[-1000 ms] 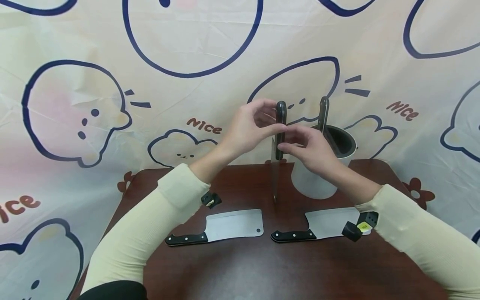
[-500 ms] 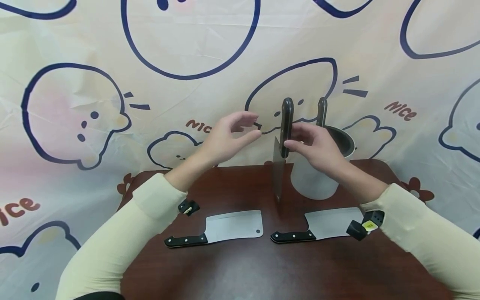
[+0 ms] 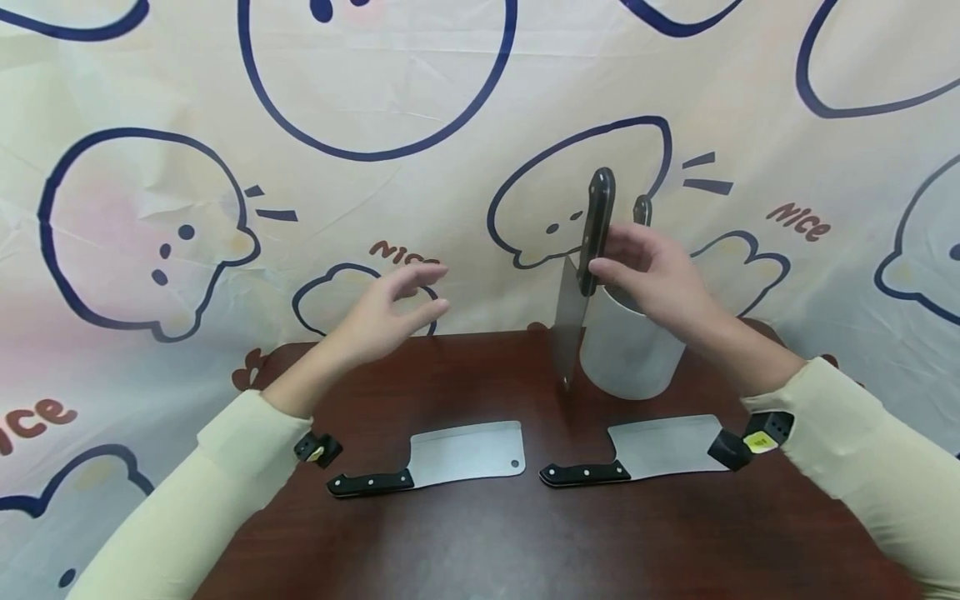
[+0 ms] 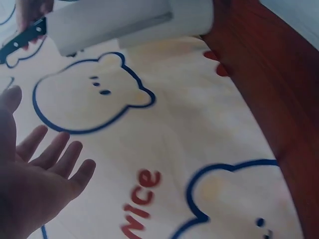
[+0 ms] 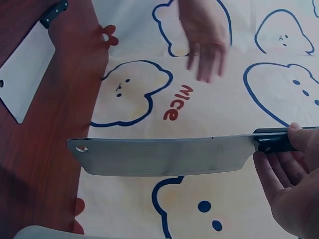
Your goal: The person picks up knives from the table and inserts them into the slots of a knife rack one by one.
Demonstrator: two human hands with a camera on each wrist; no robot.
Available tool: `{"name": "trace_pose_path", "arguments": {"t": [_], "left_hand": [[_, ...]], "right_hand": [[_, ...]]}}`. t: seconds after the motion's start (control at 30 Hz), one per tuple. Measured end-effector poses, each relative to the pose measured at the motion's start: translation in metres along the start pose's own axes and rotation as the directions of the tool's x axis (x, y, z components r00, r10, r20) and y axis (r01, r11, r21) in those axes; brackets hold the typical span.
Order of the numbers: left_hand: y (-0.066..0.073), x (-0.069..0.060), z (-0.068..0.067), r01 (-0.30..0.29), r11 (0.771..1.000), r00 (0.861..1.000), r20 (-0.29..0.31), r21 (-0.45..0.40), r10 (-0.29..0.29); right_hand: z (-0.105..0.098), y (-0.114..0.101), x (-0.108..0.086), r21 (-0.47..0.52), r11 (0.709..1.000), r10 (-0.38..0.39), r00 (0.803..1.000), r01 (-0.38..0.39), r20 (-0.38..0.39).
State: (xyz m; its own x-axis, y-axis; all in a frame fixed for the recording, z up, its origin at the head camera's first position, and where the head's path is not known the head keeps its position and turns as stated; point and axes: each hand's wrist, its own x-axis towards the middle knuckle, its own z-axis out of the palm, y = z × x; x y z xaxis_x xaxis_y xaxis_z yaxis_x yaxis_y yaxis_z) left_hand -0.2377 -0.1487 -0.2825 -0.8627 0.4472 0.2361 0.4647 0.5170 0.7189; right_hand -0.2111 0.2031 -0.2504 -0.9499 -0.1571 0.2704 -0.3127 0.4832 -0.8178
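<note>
My right hand [image 3: 660, 271] pinches the black handle of a cleaver [image 3: 597, 225] between thumb and fingers. The cleaver hangs blade down, just left of a white cylindrical container [image 3: 630, 350]. In the right wrist view its broad blade [image 5: 164, 157] shows whole, with a hole near the end corner. Another black knife handle [image 3: 642, 210] sticks up behind my right hand, its lower part hidden. My left hand [image 3: 386, 312] is empty, fingers apart, in the air over the back left of the table; the left wrist view shows its spread fingers [image 4: 60, 154].
Two more cleavers lie flat on the dark wooden table [image 3: 480, 542]: a left one [image 3: 468, 450] and a right one [image 3: 660, 448], handles leftward. A cloth backdrop [image 3: 420, 208] with cartoon outlines hangs close behind the table's back edge.
My left hand has let go of the upright cleaver and moved left and down. My right hand has kept hold of it and shifted it right and slightly up towards the container.
</note>
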Motion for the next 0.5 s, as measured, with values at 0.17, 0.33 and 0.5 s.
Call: {"name": "trace_pose_path", "arguments": {"t": [0.17, 0.33, 0.5], "left_hand": [[-0.03, -0.022, -0.002, 0.024, 0.998, 0.999, 0.033, 0.064, -0.026], [-0.062, -0.046, 0.002, 0.06, 0.992, 0.996, 0.056, 0.114, -0.067], [-0.092, -0.074, 0.008, 0.112, 0.985, 0.99, 0.065, 0.134, -0.122]], "right_hand": [[-0.007, -0.003, 0.001, 0.012, 1.0, 0.008, 0.999, -0.008, -0.031], [-0.017, -0.005, 0.002, 0.005, 1.0, 0.015, 0.998, -0.015, -0.057], [-0.028, -0.008, 0.004, -0.019, 1.0, 0.016, 0.997, -0.017, -0.07]]}}
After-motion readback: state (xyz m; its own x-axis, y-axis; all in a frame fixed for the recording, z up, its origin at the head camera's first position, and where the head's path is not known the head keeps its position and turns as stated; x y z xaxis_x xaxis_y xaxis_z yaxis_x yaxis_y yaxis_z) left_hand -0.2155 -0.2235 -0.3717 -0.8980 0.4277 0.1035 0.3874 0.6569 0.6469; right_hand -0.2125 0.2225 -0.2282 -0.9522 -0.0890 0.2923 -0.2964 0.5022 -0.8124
